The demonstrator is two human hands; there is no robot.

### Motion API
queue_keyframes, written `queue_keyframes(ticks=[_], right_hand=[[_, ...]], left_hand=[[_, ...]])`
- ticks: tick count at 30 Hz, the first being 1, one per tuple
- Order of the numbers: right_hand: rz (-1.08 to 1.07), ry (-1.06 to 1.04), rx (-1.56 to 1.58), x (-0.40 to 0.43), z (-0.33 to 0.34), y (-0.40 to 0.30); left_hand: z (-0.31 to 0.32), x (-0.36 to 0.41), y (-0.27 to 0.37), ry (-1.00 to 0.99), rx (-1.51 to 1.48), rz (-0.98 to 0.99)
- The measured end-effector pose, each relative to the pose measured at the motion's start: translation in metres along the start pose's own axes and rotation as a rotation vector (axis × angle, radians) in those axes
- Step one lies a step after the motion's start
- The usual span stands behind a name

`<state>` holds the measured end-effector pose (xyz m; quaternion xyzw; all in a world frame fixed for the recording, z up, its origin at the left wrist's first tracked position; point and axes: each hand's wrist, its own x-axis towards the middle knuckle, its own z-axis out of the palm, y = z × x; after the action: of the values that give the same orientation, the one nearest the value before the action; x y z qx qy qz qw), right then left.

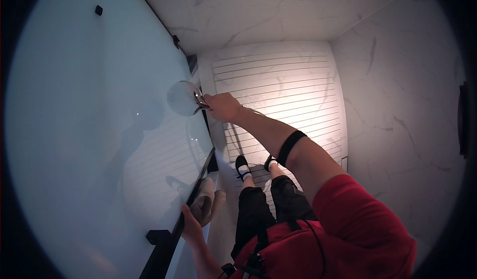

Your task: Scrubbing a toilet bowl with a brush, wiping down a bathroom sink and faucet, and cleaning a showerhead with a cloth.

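My right hand (225, 107) grips the chrome handle of a hand shower (183, 98). Its round, pale head is in front of the frosted glass panel (85, 137). Part of a thin shower hose (257, 111) shows behind my wrist. Lower down, my left hand (192, 223) is closed around the black edge strip (197, 189) of the glass, thumb on the glass side. A crumpled beige cloth (203, 200) lies against that strip, just beyond my left hand. My left fingers are partly hidden, so whether they also touch the cloth is unclear.
Beneath me is a slatted light floor (275, 81) with wet droplets, where my dark shoes (243, 166) stand. Marble-patterned walls (398, 104) rise at the far side and right. A black bracket (159, 237) is fixed at the glass's lower edge. A dark fixture (463, 120) is at the right rim.
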<state>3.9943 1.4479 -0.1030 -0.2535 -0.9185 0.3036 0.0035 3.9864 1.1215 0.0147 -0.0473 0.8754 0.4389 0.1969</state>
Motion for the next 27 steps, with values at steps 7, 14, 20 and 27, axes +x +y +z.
queue_keyframes(ticks=[7,14,20,27], right_hand=[[0.01,-0.015,0.034,0.006,-0.011,-0.019],[0.021,-0.009,0.022,0.007,-0.008,-0.013],[0.067,-0.002,-0.017,0.002,-0.002,0.016],[0.223,-0.04,-0.123,-0.023,0.001,0.067]], left_hand=[[-0.001,0.004,-0.012,0.007,-0.041,0.049],[-0.003,0.005,-0.015,0.016,-0.01,0.05],[-0.001,0.001,-0.005,0.02,-0.01,-0.01],[-0.003,0.002,-0.006,0.0,0.007,-0.011]])
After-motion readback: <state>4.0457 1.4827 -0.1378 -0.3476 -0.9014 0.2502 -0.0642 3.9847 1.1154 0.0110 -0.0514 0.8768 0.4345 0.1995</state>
